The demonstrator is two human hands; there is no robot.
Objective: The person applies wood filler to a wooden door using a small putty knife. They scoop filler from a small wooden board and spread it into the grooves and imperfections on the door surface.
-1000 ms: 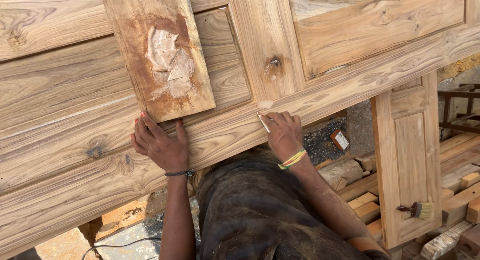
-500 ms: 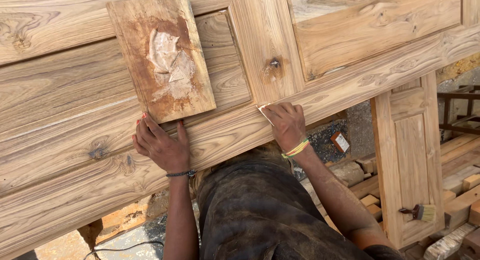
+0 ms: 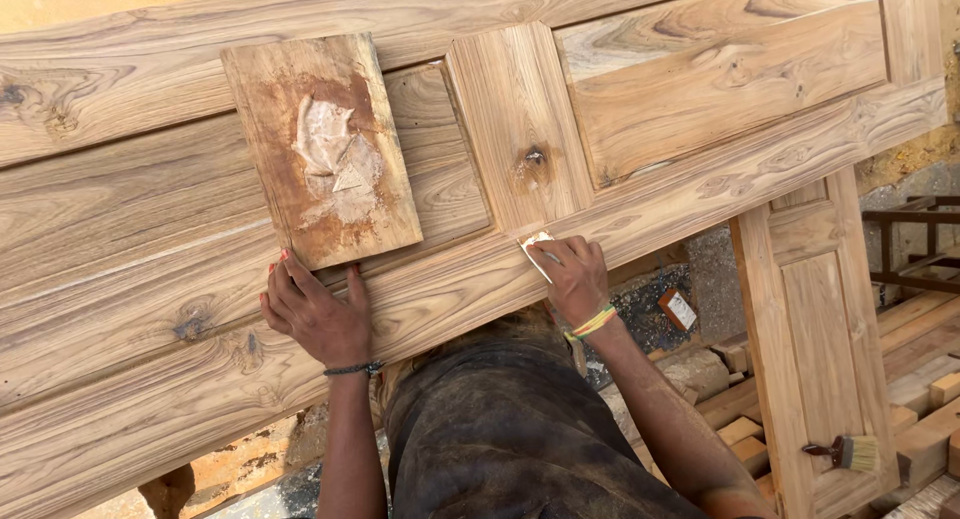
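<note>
A large wooden panelled door [image 3: 700, 169] lies flat in front of me. My left hand [image 3: 315, 314] rests flat on its near rail, fingertips touching the lower edge of a small stained board [image 3: 318, 149] that carries a smear of pale wood filler. My right hand [image 3: 572, 274] grips a small flat scraper blade [image 3: 537, 251], its edge pressed on the door's rail just below the upright middle piece. A dark knot [image 3: 535, 157] sits in that upright piece above the blade.
A smaller panelled door piece [image 3: 820, 309] stands at the right with a paintbrush [image 3: 845, 451] lying on it. Stacked wood offcuts [image 3: 930, 379] lie on the ground at the right. A metal frame [image 3: 915, 239] stands at the far right.
The view has tilted down, so the door sits lower in frame. My right hand with the blade has slid slightly up along the rail toward the upright piece. The left hand stays put.
</note>
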